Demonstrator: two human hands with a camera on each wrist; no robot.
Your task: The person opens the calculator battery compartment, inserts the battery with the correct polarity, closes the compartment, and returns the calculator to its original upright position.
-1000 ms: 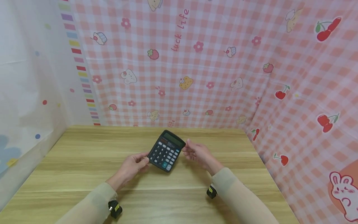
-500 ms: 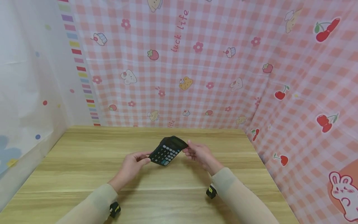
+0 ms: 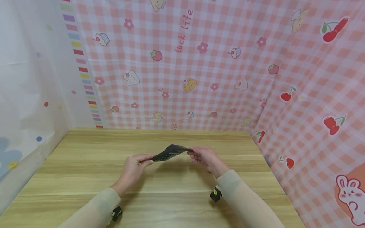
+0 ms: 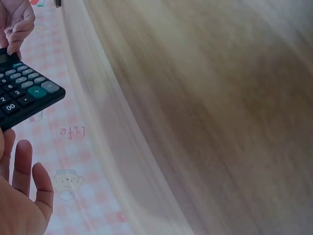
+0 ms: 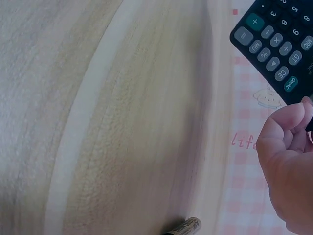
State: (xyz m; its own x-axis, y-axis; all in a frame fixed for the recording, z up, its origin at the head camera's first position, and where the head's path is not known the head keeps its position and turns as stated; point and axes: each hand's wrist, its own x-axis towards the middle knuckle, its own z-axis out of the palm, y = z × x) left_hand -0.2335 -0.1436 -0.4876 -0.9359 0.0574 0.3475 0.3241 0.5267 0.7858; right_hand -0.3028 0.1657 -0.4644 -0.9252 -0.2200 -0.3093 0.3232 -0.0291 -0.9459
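Observation:
Both hands hold a black calculator (image 3: 168, 153) over the middle of the wooden table (image 3: 159, 209). It is tipped almost edge-on in the head view, its key side slanting downward. The left hand (image 3: 135, 169) pinches its near left corner between thumb and fingers. At the display end, the right hand (image 3: 206, 158) pinches the opposite corner. Grey and teal keys on the calculator (image 5: 276, 41) show plainly in the right wrist view. The left wrist view shows the left hand (image 4: 22, 196) with some fingers extended below the calculator (image 4: 29, 90).
A pink checked cloth (image 3: 171, 69) hangs behind the table and along the right side. White cloth (image 3: 28, 79) covers the left. Each sleeve cuff carries a small black device (image 3: 215, 194). A dark printed cylinder (image 5: 185, 227) pokes into the right wrist view's bottom edge.
The calculator has tipped from keys facing the head camera to nearly edge-on, its display end coming down. Both hands keep their hold and stay in about the same place.

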